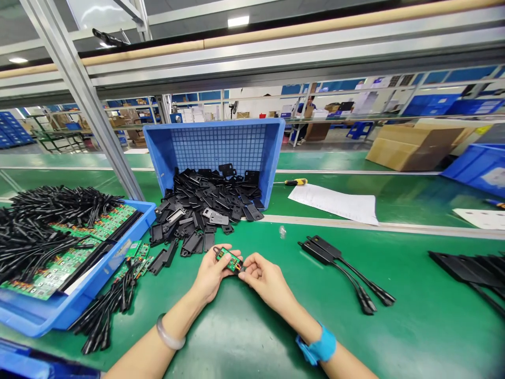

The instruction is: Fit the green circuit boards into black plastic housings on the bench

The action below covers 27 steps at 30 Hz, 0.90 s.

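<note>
**Item:** small green circuit board (231, 260), with a dark cable end at its near corner, held above the counter (268, 337) just in front of the person.

**Left hand (211, 276):** partly closed, fingers curled around one end of the board.

**Right hand (266, 276):** partly closed, fingertips pinching the other end.

**Nearby:** heap of black plastic covers (201, 210) spilling from a tipped blue crate (213, 147); blue tray (74, 284) of green boards and black cables; two black cable assemblies (339, 268) to the right; yellow-handled screwdriver (295, 182) beyond.

**Risks:** a fingertip grip on so small a board could slip, dropping it among the covers. Pressure on its components could damage them. A tug on the cable could strain its joint. The bangle (170, 332) on the left wrist could snag loose cables by the tray.
</note>
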Tool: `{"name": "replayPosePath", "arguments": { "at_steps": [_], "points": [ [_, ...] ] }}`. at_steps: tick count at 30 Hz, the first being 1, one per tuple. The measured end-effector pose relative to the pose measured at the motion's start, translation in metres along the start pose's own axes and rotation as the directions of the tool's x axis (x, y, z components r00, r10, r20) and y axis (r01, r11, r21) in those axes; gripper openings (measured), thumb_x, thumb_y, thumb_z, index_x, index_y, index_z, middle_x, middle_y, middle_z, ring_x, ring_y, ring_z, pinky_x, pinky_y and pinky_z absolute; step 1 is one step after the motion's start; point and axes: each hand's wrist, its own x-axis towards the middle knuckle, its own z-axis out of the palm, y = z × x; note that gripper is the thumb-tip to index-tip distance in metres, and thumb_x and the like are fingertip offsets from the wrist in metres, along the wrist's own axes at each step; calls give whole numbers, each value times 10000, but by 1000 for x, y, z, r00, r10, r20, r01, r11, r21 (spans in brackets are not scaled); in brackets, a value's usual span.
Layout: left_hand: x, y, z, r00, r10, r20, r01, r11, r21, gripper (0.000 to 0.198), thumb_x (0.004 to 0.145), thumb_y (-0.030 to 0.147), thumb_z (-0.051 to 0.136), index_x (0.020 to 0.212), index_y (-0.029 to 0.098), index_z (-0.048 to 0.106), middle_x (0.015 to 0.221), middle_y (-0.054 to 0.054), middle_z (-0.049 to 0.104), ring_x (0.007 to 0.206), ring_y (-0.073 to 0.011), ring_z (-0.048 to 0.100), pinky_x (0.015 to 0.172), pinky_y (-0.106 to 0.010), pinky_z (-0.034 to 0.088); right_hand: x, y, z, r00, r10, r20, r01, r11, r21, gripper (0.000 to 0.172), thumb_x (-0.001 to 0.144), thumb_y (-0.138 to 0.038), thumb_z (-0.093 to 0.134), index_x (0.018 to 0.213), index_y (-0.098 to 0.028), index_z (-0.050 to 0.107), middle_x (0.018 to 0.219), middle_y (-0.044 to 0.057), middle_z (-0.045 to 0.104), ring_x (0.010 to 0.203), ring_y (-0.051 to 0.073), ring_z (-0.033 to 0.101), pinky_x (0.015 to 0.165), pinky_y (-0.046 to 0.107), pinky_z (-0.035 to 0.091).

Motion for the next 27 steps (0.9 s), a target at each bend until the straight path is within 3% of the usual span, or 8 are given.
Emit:
{"name": "replayPosePath", "arguments": {
  "at_steps": [4,8,12,17,22,24,27],
  "points": [
    [0,0,0,999,14,-36,-14,1000,18,436,691,345,753,995,157,503,959,-102,683,891,-231,656,777,-364,514,0,1,0,997,43,64,-38,997,-68,128,771,-310,587,762,-196,530,604,-26,581,507,129,529,487,222,384],
    [-1,-1,2,998,49,-44,-46,997,65,469,697,396,733,999,176,450,919,-94,692,875,-242,668,761,-372,522,0,-8,-3,985,60,159,-28,980,-196,279,850,-336,506,612,-189,517,544,-12,577,479,128,502,485,228,347],
    [-1,-4,2,994,98,-48,-89,981,175,475,729,465,679,1003,197,398,901,-84,694,826,-230,677,718,-362,535,-1,-13,-3,992,14,128,12,979,-203,254,825,-303,537,598,-189,520,536,-20,567,485,123,467,489,224,319],
    [-1,-6,-1,989,139,-44,-122,954,275,517,760,502,635,1085,206,364,886,-85,689,803,-231,676,689,-360,537,-2,-9,2,996,-34,84,42,995,-92,238,808,-341,564,626,-188,556,551,-14,581,491,126,475,487,219,338],
    [-3,2,0,997,62,34,-66,991,118,557,763,419,672,1183,222,364,1093,-114,635,927,-229,649,778,-371,519,0,-2,1,997,-32,67,36,998,-50,315,835,-414,527,628,-179,559,567,8,604,485,123,492,483,220,368],
    [-2,5,0,995,31,99,-38,997,67,611,731,350,721,1220,237,372,1164,-109,595,993,-224,621,812,-356,508,1,1,-1,999,21,46,-21,1000,-17,294,831,-433,520,698,-175,571,581,10,611,468,126,510,466,221,386],
    [-1,7,-1,990,13,137,-28,994,109,633,714,319,744,1233,240,389,1104,-84,597,930,-189,622,782,-324,518,2,0,-4,999,36,4,-36,999,29,320,812,-395,526,1014,-155,588,604,-10,606,446,131,519,435,219,391]
  ]
}}
